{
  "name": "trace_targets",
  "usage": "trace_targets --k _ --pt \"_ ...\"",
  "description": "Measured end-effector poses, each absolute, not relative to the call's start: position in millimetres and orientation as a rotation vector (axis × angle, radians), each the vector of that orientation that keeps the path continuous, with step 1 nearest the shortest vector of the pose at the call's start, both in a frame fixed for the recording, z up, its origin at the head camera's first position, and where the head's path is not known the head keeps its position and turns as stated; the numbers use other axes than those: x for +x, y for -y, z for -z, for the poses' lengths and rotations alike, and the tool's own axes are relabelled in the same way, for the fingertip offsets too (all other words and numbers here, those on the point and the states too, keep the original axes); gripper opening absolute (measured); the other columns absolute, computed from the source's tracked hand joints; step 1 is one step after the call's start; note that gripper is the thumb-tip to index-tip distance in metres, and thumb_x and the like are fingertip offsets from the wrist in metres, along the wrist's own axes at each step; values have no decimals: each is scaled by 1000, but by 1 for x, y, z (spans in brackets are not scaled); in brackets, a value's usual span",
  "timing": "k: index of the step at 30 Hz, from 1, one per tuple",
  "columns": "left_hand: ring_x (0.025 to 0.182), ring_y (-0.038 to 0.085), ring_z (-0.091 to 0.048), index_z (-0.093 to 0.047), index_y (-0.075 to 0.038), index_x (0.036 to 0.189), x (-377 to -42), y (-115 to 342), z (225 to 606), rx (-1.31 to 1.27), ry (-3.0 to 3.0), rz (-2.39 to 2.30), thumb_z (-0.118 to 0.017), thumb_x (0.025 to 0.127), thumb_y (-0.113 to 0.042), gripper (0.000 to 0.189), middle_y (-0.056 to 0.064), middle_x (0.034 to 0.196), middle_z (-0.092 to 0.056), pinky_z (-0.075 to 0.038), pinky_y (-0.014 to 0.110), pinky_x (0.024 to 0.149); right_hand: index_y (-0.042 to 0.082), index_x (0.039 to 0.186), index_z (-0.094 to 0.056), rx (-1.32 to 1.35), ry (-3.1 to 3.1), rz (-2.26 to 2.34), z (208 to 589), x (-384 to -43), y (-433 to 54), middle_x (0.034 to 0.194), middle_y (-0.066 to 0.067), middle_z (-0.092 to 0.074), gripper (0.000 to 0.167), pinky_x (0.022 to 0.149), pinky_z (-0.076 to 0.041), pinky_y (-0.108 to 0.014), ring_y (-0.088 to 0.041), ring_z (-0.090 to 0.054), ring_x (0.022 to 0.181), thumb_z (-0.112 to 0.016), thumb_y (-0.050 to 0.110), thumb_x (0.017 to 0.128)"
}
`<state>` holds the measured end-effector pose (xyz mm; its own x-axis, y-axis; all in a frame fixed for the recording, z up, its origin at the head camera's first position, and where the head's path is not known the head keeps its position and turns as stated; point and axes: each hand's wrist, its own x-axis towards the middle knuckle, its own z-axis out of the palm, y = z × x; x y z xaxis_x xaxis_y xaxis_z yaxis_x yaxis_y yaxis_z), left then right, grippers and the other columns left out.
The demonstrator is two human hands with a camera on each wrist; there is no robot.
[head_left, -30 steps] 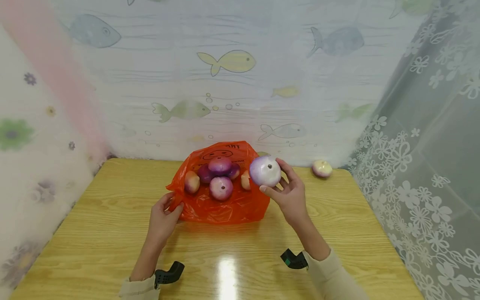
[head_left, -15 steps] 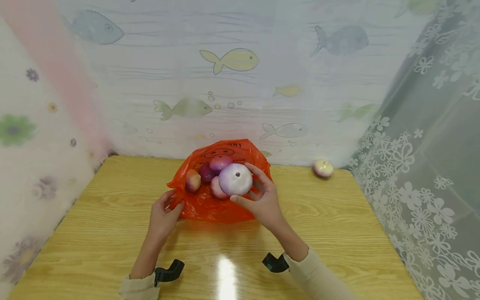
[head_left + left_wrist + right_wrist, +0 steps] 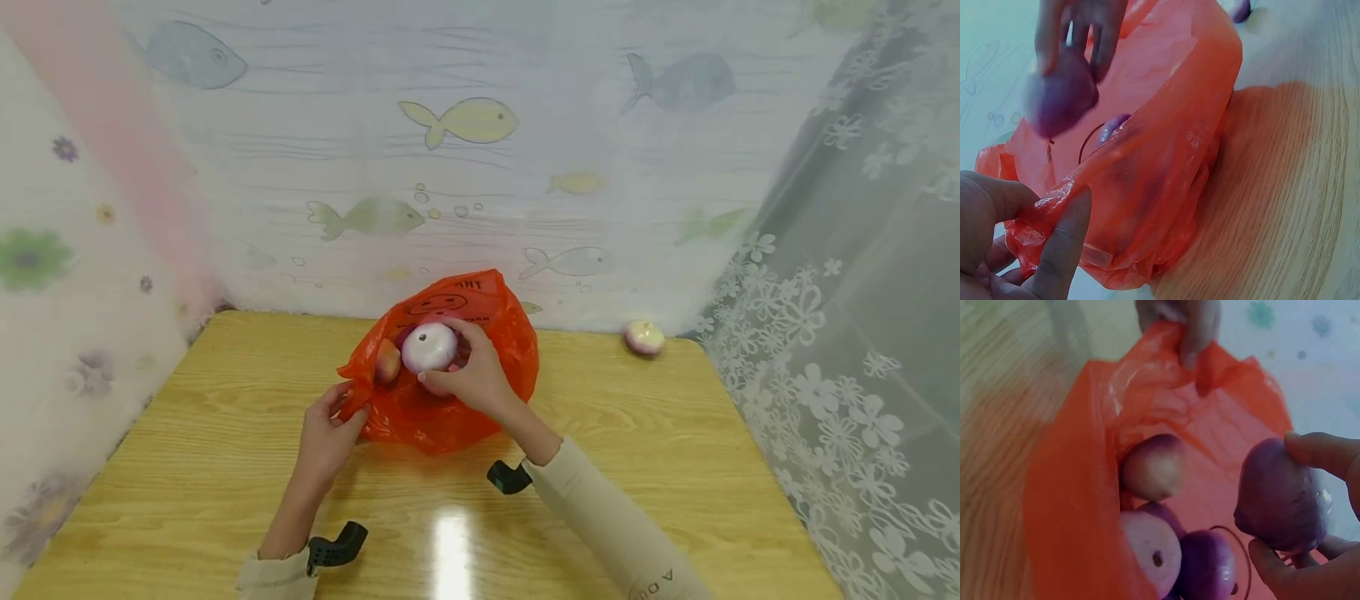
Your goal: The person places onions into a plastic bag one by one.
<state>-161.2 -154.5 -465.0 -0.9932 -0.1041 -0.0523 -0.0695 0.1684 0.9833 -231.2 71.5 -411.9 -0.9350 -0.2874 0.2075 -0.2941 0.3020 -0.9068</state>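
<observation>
A red plastic bag with black print lies with its mouth open on the table. My left hand pinches the near-left edge of its mouth, the thumb and fingers bunching the film. In my right hand is a pale purple onion, gripped between thumb and fingertips and held over the mouth of the bag. Seen from the right wrist, a yellowish-purple onion, a pale onion and a dark purple onion lie inside the bag. The head view has most of these hidden behind the held onion and hand.
One more onion sits at the far right of the wooden table, by its back edge. A fish-patterned curtain hangs directly behind the table, and a grey curtain with white flowers runs along the right side.
My right hand has carried the onion leftward from beside the bag's right edge to over its mouth. My left hand keeps its pinch on the bag, whose right side has shifted slightly.
</observation>
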Motion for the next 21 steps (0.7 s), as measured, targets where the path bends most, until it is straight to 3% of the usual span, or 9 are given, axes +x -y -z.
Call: trace_targets --k 12,21 --pt "123 40 -60 -41 -1 150 -162 150 463 171 2415 1996 -55 103 -9 50 24 148 -50 -59 22 83 4 144 -53 771 2742 -1255 425 -281 -48 140 -12 -56 81 109 -47 -43 -27 -53 128 -91 19 74" --pt "125 42 -58 -40 0 151 -162 147 461 170 2435 1978 -55 103 -10 51 24 149 -49 -58 21 85 5 145 -52 959 2875 -882 408 -290 -45 142 -12 -52 77 107 -49 -39 -25 -53 125 -87 19 78"
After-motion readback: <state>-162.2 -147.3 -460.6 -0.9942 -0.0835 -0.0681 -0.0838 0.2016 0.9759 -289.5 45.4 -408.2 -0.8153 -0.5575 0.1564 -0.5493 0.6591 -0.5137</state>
